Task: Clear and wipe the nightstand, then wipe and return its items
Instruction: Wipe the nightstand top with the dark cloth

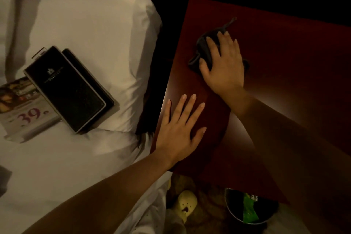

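- Head view: the dark red nightstand (pixel 284 47) is seen from above in dim light, right of a white-sheeted bed (pixel 57 167).
- The right hand (pixel 224 62) is laid on a crumpled dark cloth (pixel 202 44) near the middle of the nightstand's top. Its fingers are spread and nearly straight, pressing the cloth flat rather than gripping it. Loose ends of the cloth stick out beyond the fingertips and beside the thumb.
- The left hand (pixel 180 129) is rested palm down on the top, at the edge next to the bed. Its fingers are stretched out and nothing is held.
- Two black folders (pixel 64 89) are stacked, slightly offset, on the bed, lying against a white pillow (pixel 91 24). A pale emblem is printed on the upper one.
- A printed leaflet (pixel 28 114) bearing a large "39" is tucked partly under the folders, on the sheet.
- On the floor below the nightstand's near edge, a round dark waste bin (pixel 230 211) is seen with a green wrapper (pixel 248 209) inside.
- A pale yellow clog (pixel 187 203) lies on the floor between the bin and the bed.
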Tool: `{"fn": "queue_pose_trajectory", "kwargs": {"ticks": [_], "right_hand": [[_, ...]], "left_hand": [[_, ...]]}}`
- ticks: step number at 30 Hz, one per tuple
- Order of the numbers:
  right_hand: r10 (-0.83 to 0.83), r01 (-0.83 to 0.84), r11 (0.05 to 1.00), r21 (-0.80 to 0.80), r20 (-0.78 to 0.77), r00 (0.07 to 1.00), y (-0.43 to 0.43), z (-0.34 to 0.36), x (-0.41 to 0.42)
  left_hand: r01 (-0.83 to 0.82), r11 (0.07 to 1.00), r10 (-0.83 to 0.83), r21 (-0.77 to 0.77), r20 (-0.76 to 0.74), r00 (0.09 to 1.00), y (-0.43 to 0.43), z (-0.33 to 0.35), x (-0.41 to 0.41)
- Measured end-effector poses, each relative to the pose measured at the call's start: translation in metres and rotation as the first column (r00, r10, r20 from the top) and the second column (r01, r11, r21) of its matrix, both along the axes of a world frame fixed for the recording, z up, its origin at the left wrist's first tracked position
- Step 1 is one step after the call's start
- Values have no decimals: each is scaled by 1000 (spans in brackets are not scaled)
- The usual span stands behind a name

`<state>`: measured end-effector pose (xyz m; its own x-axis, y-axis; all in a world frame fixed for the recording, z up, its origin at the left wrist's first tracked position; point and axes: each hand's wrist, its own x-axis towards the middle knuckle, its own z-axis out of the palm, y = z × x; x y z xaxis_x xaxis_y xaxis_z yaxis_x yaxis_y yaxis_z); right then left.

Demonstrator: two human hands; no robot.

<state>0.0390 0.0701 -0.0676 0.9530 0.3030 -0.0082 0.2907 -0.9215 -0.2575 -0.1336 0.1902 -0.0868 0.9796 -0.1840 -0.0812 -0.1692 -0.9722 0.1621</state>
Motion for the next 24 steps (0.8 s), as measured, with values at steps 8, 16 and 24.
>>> {"fn": "queue_pose_trajectory", "kwargs": {"ticks": [8,16,24], "right_hand": [[26,-27,999,-40,-16,1000,53,-5,9],[19,-19,1000,-24,-20,1000,73,-7,45],[-82,82,996,-21,-11,997,63,-5,70]], "left_hand": [[1,1000,-1,-15,-13,1000,-1,-1,1],[-12,999,11,-32,-40,999,0,2,1],[-3,1000,3,-13,-47,999,-2,3,1]]}}
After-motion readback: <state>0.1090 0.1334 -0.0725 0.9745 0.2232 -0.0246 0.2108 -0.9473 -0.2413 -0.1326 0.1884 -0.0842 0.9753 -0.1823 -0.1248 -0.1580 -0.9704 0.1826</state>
